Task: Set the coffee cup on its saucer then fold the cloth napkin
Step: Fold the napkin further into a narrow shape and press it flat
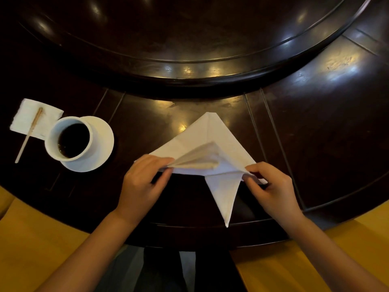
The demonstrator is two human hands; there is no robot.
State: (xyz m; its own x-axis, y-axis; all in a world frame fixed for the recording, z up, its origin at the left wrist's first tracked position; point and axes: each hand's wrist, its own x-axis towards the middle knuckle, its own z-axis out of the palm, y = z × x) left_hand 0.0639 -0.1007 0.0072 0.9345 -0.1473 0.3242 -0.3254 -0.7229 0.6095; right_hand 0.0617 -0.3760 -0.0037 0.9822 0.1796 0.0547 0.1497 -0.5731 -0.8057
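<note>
From the head camera, the white ceramic coffee cup [69, 141], full of dark coffee, already sits on its round white saucer [101, 144] at the left of the dark polished wooden table [315, 123], so I judge that half of the task done. Behind it lies a small white paper napkin [27, 120] with a thin wooden stirrer [29, 135] resting across it.

The white cloth napkin [212, 135] lies in front of the person, part-folded into a peaked shape with one long point [223, 197] hanging toward the table's near edge. The left hand [143, 182] pinches a raised inner flap between thumb and fingers; the right hand [271, 188] pinches the napkin's right corner, fingers closed on the cloth.

The risks look modest. If either pinch slips, the lifted layers could spring open and the creases go crooked. The glossy tabletop (it offers little friction, I would guess) may let the whole cloth slide while being pulled. The hanging point could drag the napkin off the edge. A wide sweep of the left forearm might knock the full cup.
</note>
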